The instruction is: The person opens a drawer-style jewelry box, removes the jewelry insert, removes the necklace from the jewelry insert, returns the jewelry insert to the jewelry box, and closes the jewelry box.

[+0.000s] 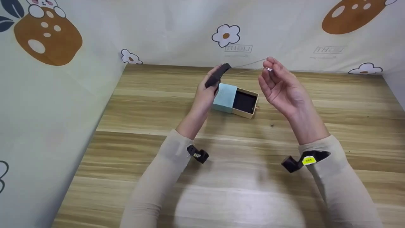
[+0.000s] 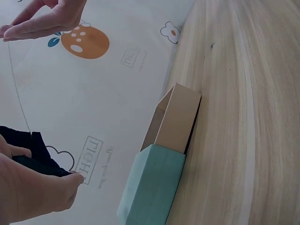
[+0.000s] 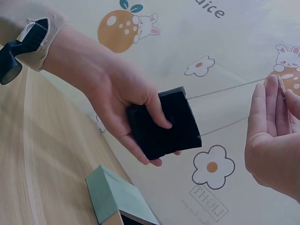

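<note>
My left hand (image 1: 207, 84) grips a black square jewelry pad (image 3: 164, 124), with the thumb across its face. Two strands of a thin silver necklace chain (image 3: 227, 88) run taut from the pad's edge to my right hand (image 1: 284, 85). The right thumb and fingers pinch the necklace by its small sparkling pendant (image 1: 269, 69). Under and between the hands lies a light blue box sleeve (image 1: 225, 96) on the table. Its tan drawer (image 1: 245, 114) is slid partway out to the right, showing a black inside.
The wood-grain table (image 1: 152, 104) meets a pale printed backdrop (image 1: 177, 31) at its far edge. Another backdrop panel rises along the left side. Wrist cameras are strapped on both sleeves, a black camera (image 1: 199, 154) on the left and another camera (image 1: 299, 161) on the right.
</note>
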Available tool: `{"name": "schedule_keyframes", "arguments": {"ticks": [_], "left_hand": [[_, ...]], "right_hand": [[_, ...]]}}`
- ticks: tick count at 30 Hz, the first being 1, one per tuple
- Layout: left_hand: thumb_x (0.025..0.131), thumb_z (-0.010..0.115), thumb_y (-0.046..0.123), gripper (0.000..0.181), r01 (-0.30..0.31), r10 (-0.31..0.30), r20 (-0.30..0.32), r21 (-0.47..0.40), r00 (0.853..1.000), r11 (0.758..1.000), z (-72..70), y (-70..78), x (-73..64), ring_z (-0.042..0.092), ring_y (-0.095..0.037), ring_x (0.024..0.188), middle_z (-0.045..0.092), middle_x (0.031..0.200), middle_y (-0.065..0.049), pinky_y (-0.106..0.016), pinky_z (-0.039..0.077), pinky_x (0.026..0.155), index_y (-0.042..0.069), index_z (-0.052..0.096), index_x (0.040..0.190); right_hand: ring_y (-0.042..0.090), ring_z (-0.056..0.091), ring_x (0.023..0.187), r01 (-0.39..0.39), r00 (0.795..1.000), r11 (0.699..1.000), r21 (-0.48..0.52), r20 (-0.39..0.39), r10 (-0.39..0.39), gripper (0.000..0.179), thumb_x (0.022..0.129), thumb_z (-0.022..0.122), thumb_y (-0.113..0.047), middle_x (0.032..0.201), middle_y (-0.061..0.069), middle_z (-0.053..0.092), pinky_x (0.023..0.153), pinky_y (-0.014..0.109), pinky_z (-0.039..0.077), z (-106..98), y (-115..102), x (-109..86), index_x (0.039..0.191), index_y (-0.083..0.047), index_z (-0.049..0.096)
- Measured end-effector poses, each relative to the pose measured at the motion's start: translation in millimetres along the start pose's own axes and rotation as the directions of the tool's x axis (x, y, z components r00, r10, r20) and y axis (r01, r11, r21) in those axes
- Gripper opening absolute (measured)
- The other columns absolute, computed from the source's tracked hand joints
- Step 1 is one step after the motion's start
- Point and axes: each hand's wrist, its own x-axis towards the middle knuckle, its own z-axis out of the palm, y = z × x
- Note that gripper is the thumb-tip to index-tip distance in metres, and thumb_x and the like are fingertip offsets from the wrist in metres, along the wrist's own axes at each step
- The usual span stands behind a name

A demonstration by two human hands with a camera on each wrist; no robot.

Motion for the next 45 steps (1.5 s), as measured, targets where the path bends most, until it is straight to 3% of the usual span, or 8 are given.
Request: {"name": "schedule_keyframes", "arguments": {"ticks": [10, 22, 35, 45], "left_hand": [[0.105, 0.040, 0.005, 0.045, 0.036, -0.036, -0.019, 0.030, 0.999, 0.999, -4.2, 0.7, 0.1, 0.031, -0.022, 0.150, 0.033, 0.163, -0.003, -0.037, 0.030, 0.123, 0.018, 0.049, 0.148], [0.105, 0.039, 0.005, 0.045, 0.039, -0.039, -0.019, 0.030, 0.999, 0.999, -5.6, 1.6, 0.6, 0.029, -0.025, 0.151, 0.032, 0.163, -0.009, -0.039, 0.028, 0.123, 0.016, 0.048, 0.147], [0.105, 0.039, 0.005, 0.045, 0.022, -0.021, -0.026, 0.025, 0.999, 0.999, -12.1, 5.1, -0.7, 0.037, -0.021, 0.146, 0.036, 0.160, -0.004, -0.035, 0.031, 0.122, 0.020, 0.051, 0.146], [0.105, 0.037, 0.004, 0.047, 0.031, -0.030, -0.028, 0.036, 0.999, 0.999, -15.3, 5.7, -1.4, 0.038, -0.020, 0.145, 0.039, 0.159, -0.001, -0.037, 0.032, 0.121, 0.025, 0.055, 0.142]], "right_hand": [[0.033, 0.075, 0.084, 0.020, 0.998, 0.999, 0.042, 0.058, -0.022, 0.015, 0.094, 0.060, 0.006, 0.097, 0.023, 0.075, 0.082, 0.044, 0.061, 1, -4, -2.2, 0.107, 0.009, 0.069], [0.033, 0.075, 0.085, 0.004, 0.993, 0.994, 0.109, 0.120, -0.017, 0.017, 0.093, 0.062, 0.006, 0.098, 0.024, 0.075, 0.086, 0.043, 0.060, -1, -8, -5.3, 0.107, 0.010, 0.070], [0.034, 0.075, 0.084, 0.031, 0.994, 0.992, 0.124, 0.102, -0.044, 0.018, 0.091, 0.063, 0.008, 0.096, 0.024, 0.075, 0.085, 0.044, 0.060, -1, -12, -6.7, 0.108, 0.010, 0.070], [0.035, 0.075, 0.082, 0.004, 0.997, 0.987, 0.164, 0.078, -0.017, 0.017, 0.091, 0.063, 0.008, 0.095, 0.024, 0.075, 0.084, 0.044, 0.061, 1, -15, -7.6, 0.106, 0.010, 0.070]]}}
